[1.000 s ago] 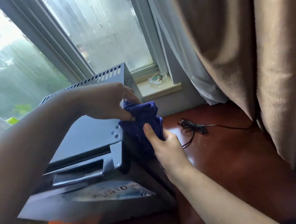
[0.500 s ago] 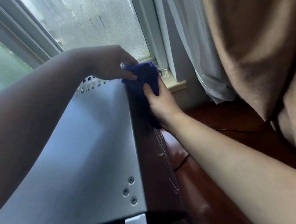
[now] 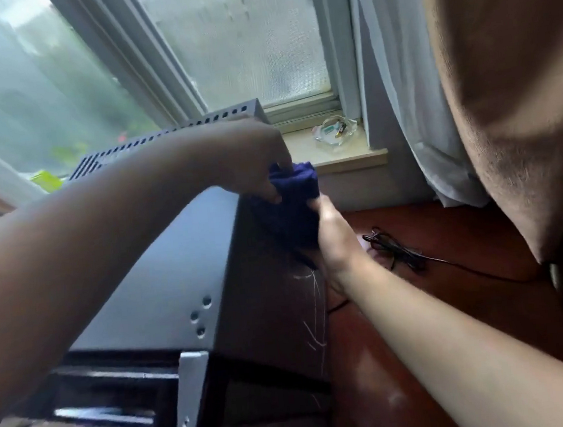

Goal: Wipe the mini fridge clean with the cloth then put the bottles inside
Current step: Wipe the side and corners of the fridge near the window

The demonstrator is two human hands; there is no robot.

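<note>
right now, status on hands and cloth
Left hand, right hand both grip blue cloth. Cloth against upper right side of mini fridge. Black cord beside it.

Half a second ago both hands were up at the back corner of the fridge (image 3: pixel 162 276), with the cloth (image 3: pixel 293 208) bunched right by the air holes (image 3: pixel 169 134). Now the left hand (image 3: pixel 250 157) has come a little forward along the top edge, and its fingers pinch the top of the cloth there. The right hand (image 3: pixel 336 239) has slid down the side, so the cloth hangs longer below the left fingers. The black cord (image 3: pixel 397 253) past the right fingers shows again.
</note>
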